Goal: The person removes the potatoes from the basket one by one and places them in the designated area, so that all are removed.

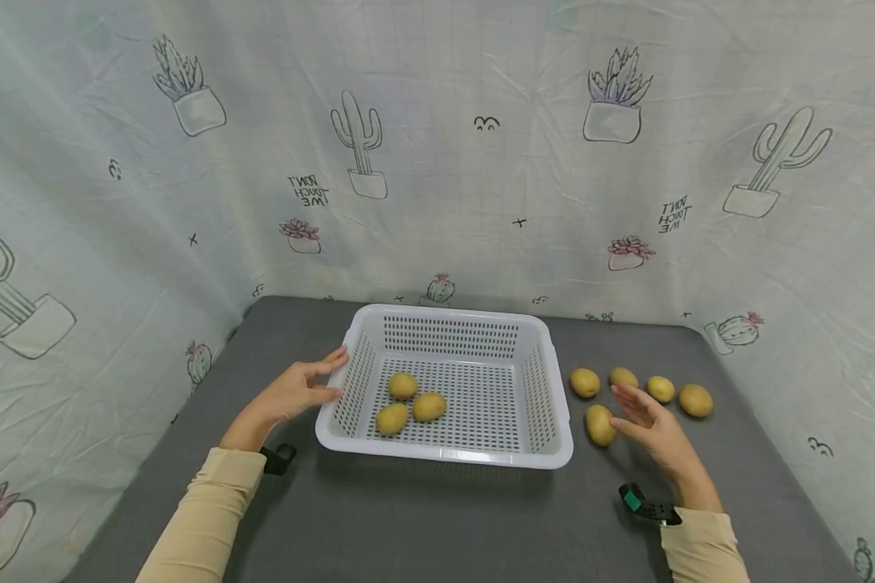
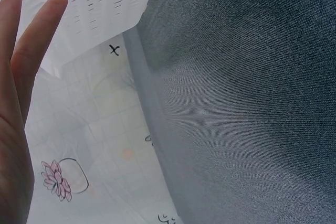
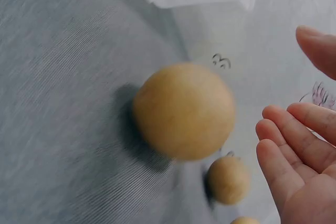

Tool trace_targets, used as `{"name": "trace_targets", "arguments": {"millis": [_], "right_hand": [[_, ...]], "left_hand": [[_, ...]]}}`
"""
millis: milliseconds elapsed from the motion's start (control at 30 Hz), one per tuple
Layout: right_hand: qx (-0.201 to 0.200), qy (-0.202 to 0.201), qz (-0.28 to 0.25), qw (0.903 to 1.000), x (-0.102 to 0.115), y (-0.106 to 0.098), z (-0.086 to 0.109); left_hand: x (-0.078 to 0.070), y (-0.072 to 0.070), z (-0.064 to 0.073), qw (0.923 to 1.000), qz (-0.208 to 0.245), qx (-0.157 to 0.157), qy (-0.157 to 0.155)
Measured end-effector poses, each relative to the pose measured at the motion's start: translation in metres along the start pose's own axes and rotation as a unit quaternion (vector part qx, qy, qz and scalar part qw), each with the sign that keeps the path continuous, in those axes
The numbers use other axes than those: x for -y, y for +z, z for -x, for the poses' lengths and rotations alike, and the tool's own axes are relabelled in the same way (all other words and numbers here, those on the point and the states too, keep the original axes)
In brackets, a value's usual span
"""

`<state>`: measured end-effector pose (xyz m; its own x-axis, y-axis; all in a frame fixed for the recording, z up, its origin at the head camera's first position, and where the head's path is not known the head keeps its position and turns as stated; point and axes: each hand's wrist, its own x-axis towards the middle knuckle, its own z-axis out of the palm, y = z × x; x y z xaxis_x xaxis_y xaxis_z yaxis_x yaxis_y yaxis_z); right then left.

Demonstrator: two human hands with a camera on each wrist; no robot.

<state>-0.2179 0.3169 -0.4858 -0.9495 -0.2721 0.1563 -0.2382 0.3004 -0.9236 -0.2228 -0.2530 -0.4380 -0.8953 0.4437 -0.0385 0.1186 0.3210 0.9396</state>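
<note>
A smooth, oval, yellow-brown potato [image 1: 600, 425] lies on the dark grey cloth-covered table [image 1: 445, 526], right of centre in the head view, just beside the right edge of a white, rectangular, perforated plastic basket [image 1: 445, 455]. The right hand [image 1: 655, 433] is nearest to it: the thumb stands well apart from the fingers, which lie close together and slightly bent, and the right wrist view shows nothing between them.

Four more potatoes [image 1: 696, 400] sit in a loose row above and to the right of that hand. Three others [image 1: 429, 406] rest inside the basket, toward the left of its floor.

At centre left, the left hand [image 1: 295, 394] is at the basket's left rim, thumb and fingers spread; whether the fingertips press on it, I cannot tell.

The near potato looks firm and fairly light, unlikely to crush under an ordinary grip, though its rounded skin could roll or slip from a fingertip touch. Its middle seems the best hold, thumb on one long side and fingers on the other. The basket looks light and a little flexible, apt to slide if pushed; its broad rim offers the steadiest grip.
</note>
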Motion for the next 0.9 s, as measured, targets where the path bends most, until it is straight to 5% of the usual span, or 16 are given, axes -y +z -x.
{"name": "trace_targets", "arguments": {"millis": [633,900], "right_hand": [[0.056,-0.111,-0.064,0.9902,0.076,0.013,-0.040],[0.081,-0.104,-0.060,0.9895,0.092,0.036,-0.068]], "left_hand": [[-0.004,0.001,-0.001,0.9997,-0.021,-0.009,0.000],[-0.002,0.002,0.000,0.9997,-0.026,-0.004,-0.001]]}}
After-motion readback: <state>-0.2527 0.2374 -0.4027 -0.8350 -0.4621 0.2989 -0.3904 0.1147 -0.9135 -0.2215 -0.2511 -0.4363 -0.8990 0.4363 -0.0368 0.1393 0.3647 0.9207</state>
